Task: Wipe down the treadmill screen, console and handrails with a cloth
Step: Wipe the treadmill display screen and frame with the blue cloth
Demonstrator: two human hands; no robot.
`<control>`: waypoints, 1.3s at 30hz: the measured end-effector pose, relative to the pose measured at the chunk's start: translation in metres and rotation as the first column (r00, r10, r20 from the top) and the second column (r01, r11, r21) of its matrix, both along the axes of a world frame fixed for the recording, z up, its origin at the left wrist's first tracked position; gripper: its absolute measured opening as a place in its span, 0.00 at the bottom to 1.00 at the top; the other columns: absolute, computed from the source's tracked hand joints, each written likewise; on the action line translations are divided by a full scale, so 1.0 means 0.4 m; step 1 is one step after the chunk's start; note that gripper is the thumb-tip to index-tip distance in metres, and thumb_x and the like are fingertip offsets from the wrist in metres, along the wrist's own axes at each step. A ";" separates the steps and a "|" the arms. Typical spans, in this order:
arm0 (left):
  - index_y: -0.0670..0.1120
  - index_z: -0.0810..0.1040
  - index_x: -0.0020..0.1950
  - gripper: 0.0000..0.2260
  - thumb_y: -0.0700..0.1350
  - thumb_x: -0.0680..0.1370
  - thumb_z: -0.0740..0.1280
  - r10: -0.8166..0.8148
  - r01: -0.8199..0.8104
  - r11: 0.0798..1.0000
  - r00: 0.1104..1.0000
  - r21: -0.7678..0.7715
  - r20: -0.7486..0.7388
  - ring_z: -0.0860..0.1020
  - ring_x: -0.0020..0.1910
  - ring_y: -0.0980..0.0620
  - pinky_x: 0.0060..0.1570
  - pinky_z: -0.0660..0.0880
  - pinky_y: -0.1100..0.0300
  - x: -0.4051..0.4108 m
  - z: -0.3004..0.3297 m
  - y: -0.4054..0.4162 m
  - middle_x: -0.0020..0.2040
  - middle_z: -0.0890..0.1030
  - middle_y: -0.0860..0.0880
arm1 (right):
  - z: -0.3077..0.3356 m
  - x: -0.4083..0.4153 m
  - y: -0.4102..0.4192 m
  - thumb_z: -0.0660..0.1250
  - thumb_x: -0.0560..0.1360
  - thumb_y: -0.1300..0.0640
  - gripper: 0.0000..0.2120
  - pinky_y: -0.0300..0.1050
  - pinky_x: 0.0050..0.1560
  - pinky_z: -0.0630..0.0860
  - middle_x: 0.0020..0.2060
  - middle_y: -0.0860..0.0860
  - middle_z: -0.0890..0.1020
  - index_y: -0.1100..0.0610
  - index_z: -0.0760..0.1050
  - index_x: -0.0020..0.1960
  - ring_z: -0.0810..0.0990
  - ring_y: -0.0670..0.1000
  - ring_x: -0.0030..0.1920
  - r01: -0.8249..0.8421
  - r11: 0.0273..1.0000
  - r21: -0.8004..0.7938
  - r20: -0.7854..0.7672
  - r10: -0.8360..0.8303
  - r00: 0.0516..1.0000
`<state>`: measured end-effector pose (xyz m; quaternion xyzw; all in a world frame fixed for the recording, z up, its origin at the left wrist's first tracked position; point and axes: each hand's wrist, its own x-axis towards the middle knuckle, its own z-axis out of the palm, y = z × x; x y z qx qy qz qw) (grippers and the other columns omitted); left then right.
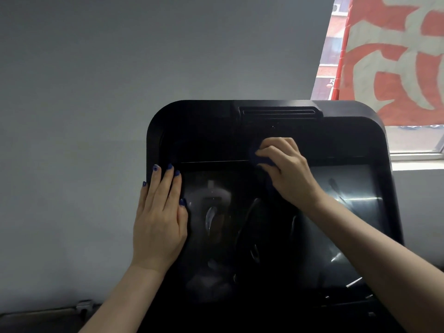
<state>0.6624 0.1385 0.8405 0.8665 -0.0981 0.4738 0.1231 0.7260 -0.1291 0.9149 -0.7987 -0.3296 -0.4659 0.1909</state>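
grey wall (96,92) behind console (204,131), red banner (396,56) over window (418,145)

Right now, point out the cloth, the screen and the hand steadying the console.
cloth (260,159), head view, dark blue fold showing under the fingers.
screen (242,227), head view, middle of the dark glass.
left hand (159,219), head view, back of the hand.

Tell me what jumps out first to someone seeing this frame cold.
The big black treadmill console fills the centre, its glossy screen mirroring the room. The right hand presses a dark blue cloth at the screen's top edge, while the left hand, with blue-painted nails, lies flat on the console's left side. A red and white patterned curtain stands out at upper right by the window.
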 end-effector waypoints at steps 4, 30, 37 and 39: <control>0.38 0.66 0.76 0.23 0.42 0.81 0.53 0.000 0.000 1.000 1.000 -0.003 -0.008 0.56 0.79 0.44 0.78 0.51 0.51 0.001 0.001 0.000 0.77 0.65 0.42 | 0.014 0.001 -0.054 0.72 0.72 0.67 0.07 0.32 0.59 0.66 0.51 0.56 0.80 0.65 0.80 0.50 0.74 0.55 0.52 0.039 0.999 0.014 -0.010 -0.039 0.999; 0.37 0.65 0.76 0.23 0.43 0.81 0.53 0.002 -0.002 1.000 1.000 0.002 -0.020 0.56 0.79 0.45 0.78 0.52 0.49 0.002 0.001 -0.001 0.77 0.65 0.41 | -0.002 0.004 -0.121 0.68 0.74 0.64 0.07 0.36 0.58 0.65 0.51 0.59 0.77 0.66 0.78 0.52 0.72 0.57 0.51 0.138 0.990 0.041 0.015 -0.139 0.990; 0.37 0.66 0.75 0.23 0.43 0.81 0.53 0.006 -0.005 1.000 1.000 0.012 -0.014 0.57 0.79 0.44 0.78 0.53 0.48 0.001 0.001 -0.001 0.76 0.66 0.41 | -0.004 0.011 -0.088 0.68 0.75 0.65 0.07 0.32 0.59 0.64 0.52 0.59 0.77 0.66 0.78 0.52 0.71 0.55 0.52 0.127 0.990 0.068 0.003 -0.128 0.992; 0.37 0.66 0.75 0.23 0.43 0.81 0.53 0.004 -0.004 1.000 1.000 0.010 -0.014 0.57 0.79 0.44 0.78 0.53 0.49 0.000 0.002 -0.002 0.76 0.66 0.41 | -0.005 0.001 -0.124 0.68 0.75 0.65 0.07 0.34 0.59 0.65 0.51 0.58 0.77 0.66 0.78 0.52 0.71 0.56 0.52 0.114 0.993 0.017 0.010 -0.114 0.993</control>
